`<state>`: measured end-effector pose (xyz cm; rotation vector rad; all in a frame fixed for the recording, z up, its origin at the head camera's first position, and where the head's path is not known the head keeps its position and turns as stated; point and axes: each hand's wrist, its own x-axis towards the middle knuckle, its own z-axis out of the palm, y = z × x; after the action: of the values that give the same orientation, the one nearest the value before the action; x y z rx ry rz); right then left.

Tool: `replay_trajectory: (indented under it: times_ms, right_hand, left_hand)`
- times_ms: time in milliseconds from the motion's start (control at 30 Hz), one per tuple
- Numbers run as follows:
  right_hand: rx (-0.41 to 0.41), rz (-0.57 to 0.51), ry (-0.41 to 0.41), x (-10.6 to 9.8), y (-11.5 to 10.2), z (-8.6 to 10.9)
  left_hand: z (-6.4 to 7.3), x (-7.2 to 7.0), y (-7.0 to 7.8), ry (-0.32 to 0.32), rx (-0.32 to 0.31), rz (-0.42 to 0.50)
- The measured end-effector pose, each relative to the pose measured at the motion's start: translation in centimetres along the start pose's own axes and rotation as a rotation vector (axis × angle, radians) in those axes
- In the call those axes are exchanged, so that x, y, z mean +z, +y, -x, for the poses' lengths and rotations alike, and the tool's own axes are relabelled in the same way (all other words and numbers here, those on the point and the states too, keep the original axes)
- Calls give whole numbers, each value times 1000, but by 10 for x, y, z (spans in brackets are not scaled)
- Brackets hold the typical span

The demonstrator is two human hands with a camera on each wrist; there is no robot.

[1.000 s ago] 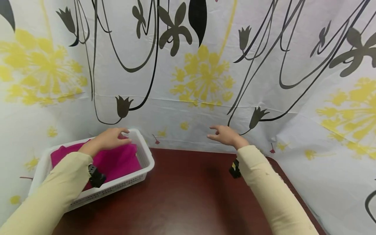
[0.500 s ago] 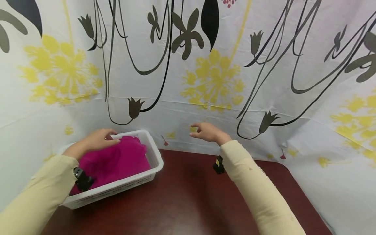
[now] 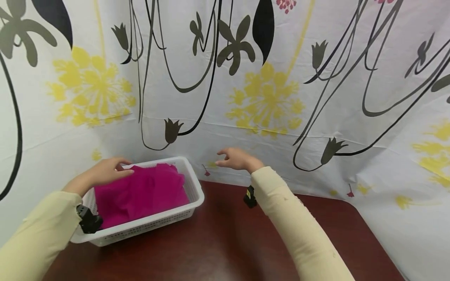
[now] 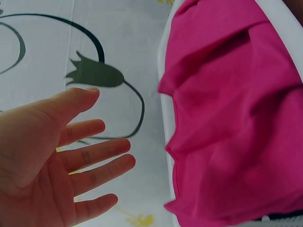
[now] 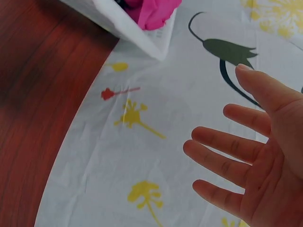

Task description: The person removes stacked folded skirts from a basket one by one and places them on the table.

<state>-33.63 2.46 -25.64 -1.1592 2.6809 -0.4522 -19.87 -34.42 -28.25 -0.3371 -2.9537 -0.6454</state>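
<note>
Bright pink cloth [image 3: 151,191] lies loosely folded in a white plastic basket [image 3: 198,195] at the left of the table. Above the basket's left part, my left hand [image 3: 100,173] hovers with fingers extended and nothing in them. The left wrist view shows this hand [image 4: 61,156] apart from the cloth [image 4: 227,123], thumb and fingers spread. My right hand [image 3: 237,160] is in the air right of the basket, over the far side of the table. Seen from the right wrist, that hand [image 5: 255,151] has relaxed, spread fingers and holds nothing.
The dark red-brown table [image 3: 218,242] extends in front of and right of the basket. A white curtain-like sheet [image 3: 225,97] printed with flowers hangs behind and beside it. Something dark shows under the cloth at the basket's edge in the left wrist view.
The head view has turned left, so the basket and sheet appear farther right. My right hand has moved left toward the basket; my left hand has shifted left relative to the basket.
</note>
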Motion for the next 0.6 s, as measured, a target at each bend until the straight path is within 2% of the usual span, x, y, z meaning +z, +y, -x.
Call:
replay_trajectory:
  times_ms: [300, 500, 600]
  right_hand:
    - [-43, 17, -27, 15, -16, -25]
    - [-32, 3, -62, 26, -30, -45]
    - [-9, -18, -78, 32, -37, -54]
  left_hand:
    - [15, -2, -24, 10, -81, -6]
    - [25, 2, -43, -19, -201, 23]
    - [28, 3, -50, -79, -281, 108]
